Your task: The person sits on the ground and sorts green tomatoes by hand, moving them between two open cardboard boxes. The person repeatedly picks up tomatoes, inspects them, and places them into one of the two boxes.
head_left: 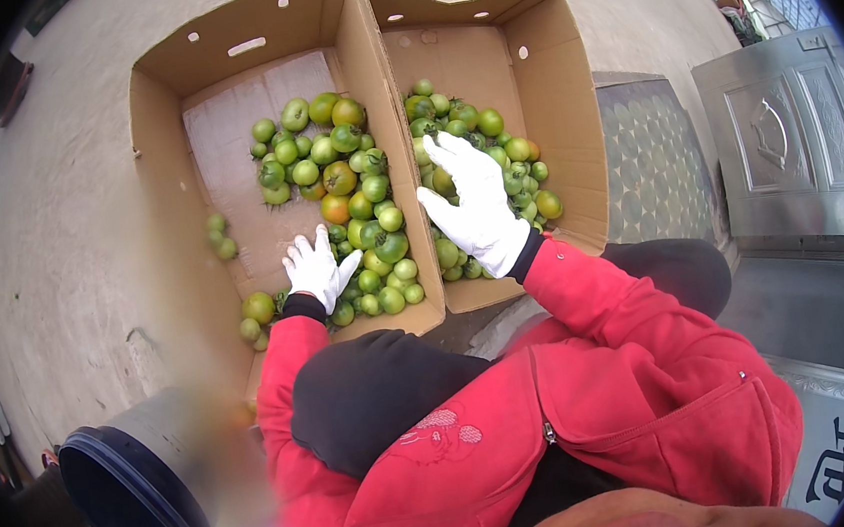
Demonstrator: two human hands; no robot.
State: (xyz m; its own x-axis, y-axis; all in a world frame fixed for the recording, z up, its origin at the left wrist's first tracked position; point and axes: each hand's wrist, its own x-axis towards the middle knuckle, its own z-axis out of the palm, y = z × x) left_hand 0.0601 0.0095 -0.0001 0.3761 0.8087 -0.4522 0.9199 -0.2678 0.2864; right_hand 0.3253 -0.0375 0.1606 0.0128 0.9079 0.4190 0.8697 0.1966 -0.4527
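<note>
Two open cardboard boxes stand side by side, a left box point(261, 262) and a right box point(553, 91). Green tomatoes point(322, 150) lie heaped along the right side of the left box, a few tinged orange. My left hand point(314, 270), in a white glove, has its fingers spread at the near left edge of this heap. Over the green tomatoes point(490, 122) in the right box, my white-gloved right hand point(477, 198) stretches out flat, thumb apart. It covers part of that heap, and I see nothing held in either hand.
A dark-rimmed bucket point(137, 499) lies tilted at lower left. A patterned mat point(659, 157) lies right of the boxes, beside a grey metal panel point(787, 136). A blurred patch hides part of the left box's left side. Concrete floor point(69, 244) surrounds the boxes.
</note>
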